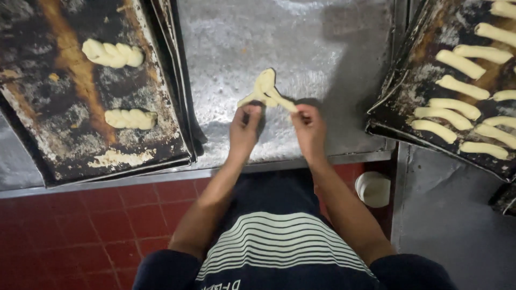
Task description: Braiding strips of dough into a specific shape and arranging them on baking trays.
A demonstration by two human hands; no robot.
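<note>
Dough (266, 90) sits in the middle of the scene, a pale strip crossed over itself into a loop, lying on the floured metal table (301, 43) with its 2 loose ends pointing back toward the person. The left hand (244, 131) has its fingertips pinched shut on the left end, and the right hand (309, 129) is pinched the same way on the right end, so both tails are held while the looped part rests on the table further out. The hands are close together but not touching each other, near the table's front edge.

Off to the left there's a dark, well-burnt baking tray (32, 134) with 2 finished twisted pieces on it, 1 braid (113, 53) at the far end and another braid (130, 118) closer in, well apart from each other. A smear of leftover dough (119, 158) sits near that tray's front lip. Looks like more trays are stacked under it, edges poking out on its right side.

On the right is a second tray (398, 107), tilted in the view, loaded with plain dough sticks (454, 107) laid side by side in rows, not twisted.

Below the table edge you can see red floor tiles (80, 225), the person's dark striped shirt (274, 241), and a small white cup-like container (373, 189) near the right forearm.
</note>
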